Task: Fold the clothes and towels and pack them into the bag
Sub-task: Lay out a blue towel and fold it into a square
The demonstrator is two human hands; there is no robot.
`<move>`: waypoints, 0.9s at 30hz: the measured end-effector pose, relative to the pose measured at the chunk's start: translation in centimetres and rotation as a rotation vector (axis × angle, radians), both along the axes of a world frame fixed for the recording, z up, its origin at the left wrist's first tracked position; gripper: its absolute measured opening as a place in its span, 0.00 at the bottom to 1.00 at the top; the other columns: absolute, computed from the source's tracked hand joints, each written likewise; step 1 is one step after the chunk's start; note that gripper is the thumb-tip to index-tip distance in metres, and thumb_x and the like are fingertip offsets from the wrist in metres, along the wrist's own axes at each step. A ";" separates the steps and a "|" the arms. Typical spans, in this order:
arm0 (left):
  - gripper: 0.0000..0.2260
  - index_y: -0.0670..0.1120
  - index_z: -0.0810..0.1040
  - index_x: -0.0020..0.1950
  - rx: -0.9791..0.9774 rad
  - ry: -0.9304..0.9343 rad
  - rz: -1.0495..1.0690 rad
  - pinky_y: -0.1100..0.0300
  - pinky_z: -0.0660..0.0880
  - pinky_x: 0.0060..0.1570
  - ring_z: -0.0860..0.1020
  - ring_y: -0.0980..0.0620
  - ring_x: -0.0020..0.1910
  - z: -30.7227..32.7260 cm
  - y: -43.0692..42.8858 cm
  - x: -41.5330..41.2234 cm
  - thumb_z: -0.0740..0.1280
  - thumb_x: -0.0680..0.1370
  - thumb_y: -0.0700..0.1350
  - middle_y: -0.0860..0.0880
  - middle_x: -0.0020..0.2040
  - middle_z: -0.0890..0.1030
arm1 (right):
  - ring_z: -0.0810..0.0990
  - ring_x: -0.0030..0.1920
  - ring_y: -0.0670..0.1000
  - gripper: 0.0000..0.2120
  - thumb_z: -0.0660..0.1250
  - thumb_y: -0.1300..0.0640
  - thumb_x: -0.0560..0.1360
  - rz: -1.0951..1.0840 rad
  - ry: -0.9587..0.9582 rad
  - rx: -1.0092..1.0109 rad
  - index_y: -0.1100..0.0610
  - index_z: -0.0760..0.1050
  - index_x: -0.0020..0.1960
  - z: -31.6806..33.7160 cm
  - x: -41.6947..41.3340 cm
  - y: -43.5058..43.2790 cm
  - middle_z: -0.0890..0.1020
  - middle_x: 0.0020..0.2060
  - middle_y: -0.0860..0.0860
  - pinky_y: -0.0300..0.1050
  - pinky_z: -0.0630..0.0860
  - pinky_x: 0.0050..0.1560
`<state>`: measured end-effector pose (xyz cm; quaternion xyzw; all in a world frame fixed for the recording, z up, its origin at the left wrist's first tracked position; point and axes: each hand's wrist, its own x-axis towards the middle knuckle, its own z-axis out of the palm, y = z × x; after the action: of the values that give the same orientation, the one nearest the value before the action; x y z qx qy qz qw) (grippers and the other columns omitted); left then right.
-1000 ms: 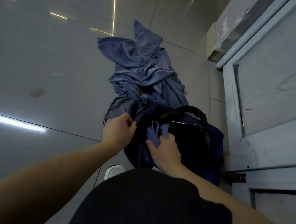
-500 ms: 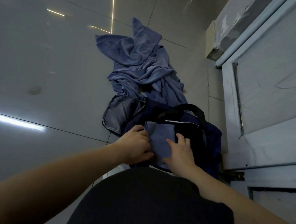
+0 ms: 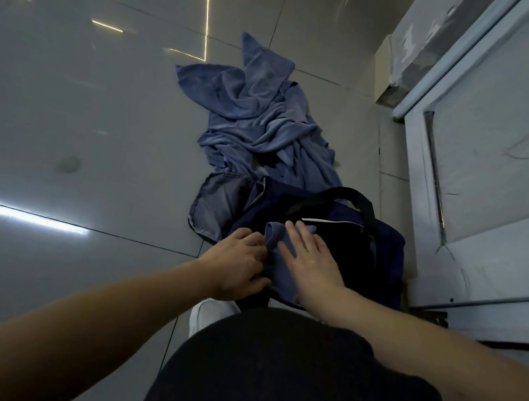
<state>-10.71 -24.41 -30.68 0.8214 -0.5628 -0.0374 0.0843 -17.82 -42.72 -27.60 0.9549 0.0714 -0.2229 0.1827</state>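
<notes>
Grey tiled floor (image 3: pixel 83 109) fills the left and top of the frame; a pale door (image 3: pixel 513 165) takes the right side. A crumpled blue pile (image 3: pixel 256 125) lies at centre. Just below it sits the dark bag (image 3: pixel 381 249), mouth open, with a denim piece (image 3: pixel 218 207) touching its left side. The right hand (image 3: pixel 312 260) lies flat, fingers spread, on a folded towel (image 3: pixel 273 233) at the bag's mouth. The left hand (image 3: pixel 234 267) curls its fingers on the towel's left edge. A white shoe (image 3: pixel 207 314) shows lower centre.

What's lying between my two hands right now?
Between left hand and right hand: a folded blue cloth over the dark navy bag, head view.
</notes>
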 end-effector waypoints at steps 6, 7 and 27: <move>0.16 0.49 0.80 0.48 -0.058 0.070 -0.125 0.51 0.64 0.70 0.72 0.51 0.63 1.0 1.8 0.8 0.60 0.77 0.60 0.51 0.62 0.77 | 0.39 0.80 0.59 0.42 0.65 0.59 0.80 0.020 0.307 0.107 0.47 0.41 0.81 -0.7 1.5 -1.2 0.40 0.81 0.54 0.58 0.64 0.73; 0.15 0.49 0.79 0.46 -0.075 0.083 -0.143 0.51 0.64 0.70 0.73 0.52 0.62 1.1 1.9 1.0 0.61 0.77 0.59 0.51 0.62 0.78 | 0.39 0.80 0.60 0.41 0.64 0.60 0.80 0.022 0.321 0.100 0.46 0.40 0.81 -1.0 1.5 -1.1 0.40 0.81 0.54 0.59 0.63 0.74; 0.25 0.46 0.85 0.52 0.055 0.176 -0.051 0.49 0.60 0.76 0.73 0.48 0.68 -3.6 1.7 -0.9 0.52 0.78 0.59 0.48 0.69 0.75 | 0.45 0.78 0.66 0.51 0.60 0.22 0.67 -0.250 0.313 0.261 0.43 0.45 0.81 -3.0 2.3 -2.0 0.51 0.80 0.57 0.68 0.44 0.75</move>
<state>-11.65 -22.73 -34.28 0.8023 -0.5728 -0.1272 0.1098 -15.53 -44.72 -30.64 0.9257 0.0081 -0.3779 0.0153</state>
